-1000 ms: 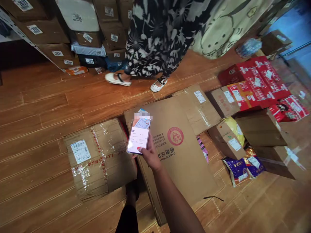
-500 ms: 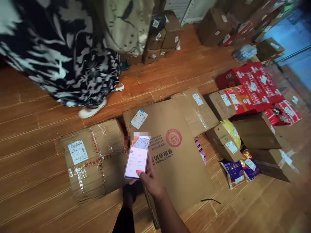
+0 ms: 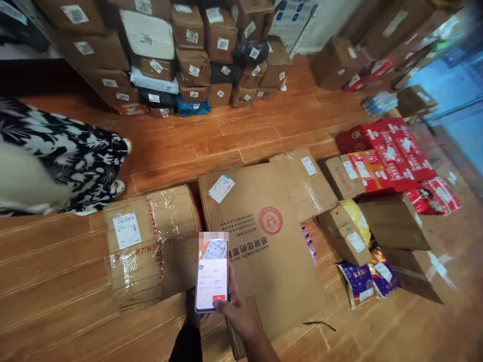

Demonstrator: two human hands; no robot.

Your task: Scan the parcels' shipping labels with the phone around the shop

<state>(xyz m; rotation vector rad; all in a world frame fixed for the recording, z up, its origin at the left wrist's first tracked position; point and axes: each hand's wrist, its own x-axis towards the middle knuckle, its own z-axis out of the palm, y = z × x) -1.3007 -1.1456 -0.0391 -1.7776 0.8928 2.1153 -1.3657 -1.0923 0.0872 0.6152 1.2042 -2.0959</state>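
My right hand (image 3: pixel 237 314) grips a phone (image 3: pixel 212 276) with a lit screen, held low over the floor. The phone hovers above the near edge of a large flat cardboard box (image 3: pixel 264 241) with a red round logo and a white label. A tape-wrapped brown box (image 3: pixel 151 241) lies just left of the phone. My left hand is out of view; only my dark trouser leg and foot show below the phone.
Another person in a black-and-white floral garment (image 3: pixel 56 156) stands at the left. Stacked labelled cartons (image 3: pixel 188 55) line the far wall. Red cartons (image 3: pixel 388 151), brown boxes (image 3: pixel 392 221) and blue snack bags (image 3: pixel 362 281) crowd the floor on the right. Wooden floor (image 3: pixel 245 125) lies between.
The person in the floral garment walked from the top middle to the far left. My right hand with the phone dropped lower and nearer. The view tilted up, showing the stacked cartons.
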